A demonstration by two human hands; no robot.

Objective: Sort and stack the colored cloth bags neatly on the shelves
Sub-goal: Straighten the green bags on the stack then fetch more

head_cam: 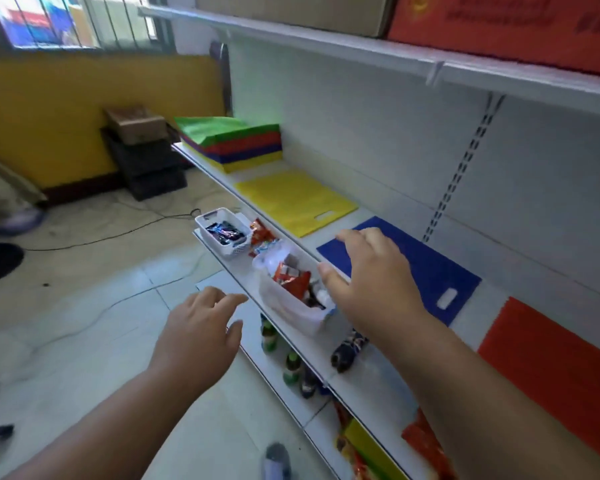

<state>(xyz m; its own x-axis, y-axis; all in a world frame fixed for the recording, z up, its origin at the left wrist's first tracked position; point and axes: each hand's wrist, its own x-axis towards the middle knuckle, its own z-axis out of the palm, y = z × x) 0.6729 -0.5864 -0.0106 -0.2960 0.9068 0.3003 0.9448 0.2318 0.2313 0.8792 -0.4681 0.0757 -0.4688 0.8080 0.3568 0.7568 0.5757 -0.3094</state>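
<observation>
On the middle shelf (pixel 371 216) we see the cloth bags laid out by colour. At the far left end sits a stack of bags (pixel 234 142), flat and folded, with green on top, then red, blue and yellow bands showing at its edge. Just nearer lies a single yellow bag (pixel 291 199), flat, its cut-out handle slot facing us. Next comes a blue bag (pixel 426 268), also flat with a white-looking handle slot at its near right corner. At the near right lies a red bag (pixel 548 362), partly cut off by the frame edge.

Our right hand (pixel 371 275) hovers over the left part of the blue bag, fingers spread and relaxed, gripping nothing; we cannot tell whether the fingertips touch the cloth. Our left hand (pixel 201 327) hangs in the air left of the shelving, fingers loosely spread, holding nothing.

On the lower shelf, in front of the bags, stand a small white basket (pixel 222 230) of dark packets and a clear tub (pixel 291 296) of red snack packs. Below them stand bottles (pixel 291 368). Cardboard boxes (pixel 506 26) rest on the top shelf.
</observation>
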